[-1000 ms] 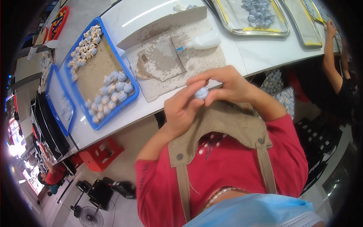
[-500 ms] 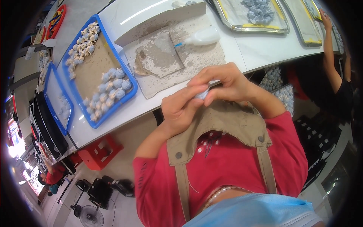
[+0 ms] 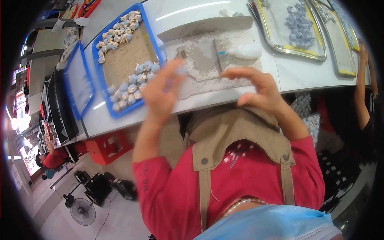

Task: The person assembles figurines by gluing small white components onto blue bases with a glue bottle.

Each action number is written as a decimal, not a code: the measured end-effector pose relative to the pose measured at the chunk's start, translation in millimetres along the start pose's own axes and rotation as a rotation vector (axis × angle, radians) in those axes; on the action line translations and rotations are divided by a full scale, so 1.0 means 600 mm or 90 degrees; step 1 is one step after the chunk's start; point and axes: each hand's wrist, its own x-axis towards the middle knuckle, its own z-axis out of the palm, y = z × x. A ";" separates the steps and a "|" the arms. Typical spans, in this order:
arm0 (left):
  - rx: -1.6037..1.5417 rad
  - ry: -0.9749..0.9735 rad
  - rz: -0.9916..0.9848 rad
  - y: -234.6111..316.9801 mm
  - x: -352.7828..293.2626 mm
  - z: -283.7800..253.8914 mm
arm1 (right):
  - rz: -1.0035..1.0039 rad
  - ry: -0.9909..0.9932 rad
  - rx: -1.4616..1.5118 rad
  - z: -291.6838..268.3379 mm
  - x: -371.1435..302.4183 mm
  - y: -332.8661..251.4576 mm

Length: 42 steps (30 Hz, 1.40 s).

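My left hand, smeared by motion, is raised beside the right rim of the blue tray. A small pale blue piece shows blurred at its fingertips; its shape is unclear. My right hand is over the table's near edge, fingers curved and thumb apart, with nothing between them. Inside the tray are small blue-and-cream rounded pieces, one group at the far end and another at the near end. Beyond my hands lies a stained grey board, with a white squeeze bottle with a blue tip on it.
A second blue tray stands to the left. Metal-rimmed trays at the far right hold blue pieces. Another person's arm reaches in at the right. A red stool and a fan are on the floor.
My hands were together around a small blue piece near my chest. They have parted: the left has moved left towards the blue tray, while the right has opened and shifted right.
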 end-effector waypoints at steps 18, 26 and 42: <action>0.535 -0.006 0.189 -0.270 0.175 -0.074 | -0.090 0.300 -0.511 -0.061 0.049 0.021; -0.479 0.042 -0.267 -0.134 0.117 -0.037 | -0.010 0.216 -0.681 -0.065 0.026 0.045; -0.756 -0.109 -0.459 0.064 -0.079 0.137 | -0.046 0.273 -0.376 -0.061 -0.047 -0.021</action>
